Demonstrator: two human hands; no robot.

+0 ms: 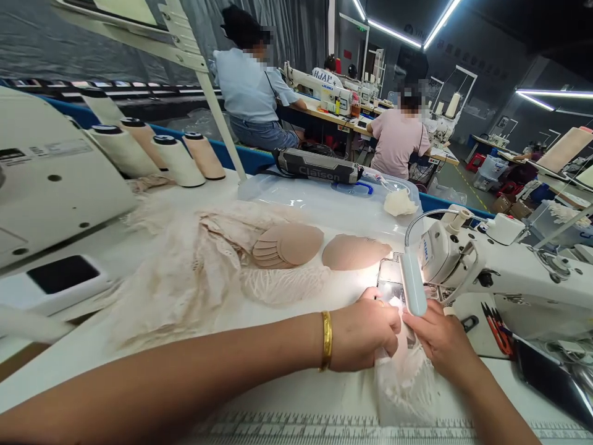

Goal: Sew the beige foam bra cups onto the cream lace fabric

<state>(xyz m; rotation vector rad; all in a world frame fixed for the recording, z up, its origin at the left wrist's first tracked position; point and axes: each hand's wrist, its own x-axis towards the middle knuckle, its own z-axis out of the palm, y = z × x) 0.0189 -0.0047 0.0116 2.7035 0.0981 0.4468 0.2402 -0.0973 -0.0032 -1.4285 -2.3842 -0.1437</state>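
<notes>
Pale lace fabric (407, 386) hangs from both hands at the front of the sewing machine (500, 266), over the table edge side. My left hand (364, 330), with a gold bangle at its wrist, is closed on the fabric's left side. Closed on its right side is my right hand (440, 340), just under the lamp head (412, 284). The needle area is mostly hidden by the lamp and fingers. Left of the machine lie a beige oval pad (356, 252) and a fanned stack of similar pads (296, 244).
Crumpled lace (171, 284) covers the table's left. Thread cones (178, 161) stand behind it. A clear plastic bin (296, 194) spans the back. Red-handled snips (498, 334) and a dark phone-like object (551, 377) lie right. Co-workers (252, 80) sit beyond. A printed ruler (278, 426) runs along the front.
</notes>
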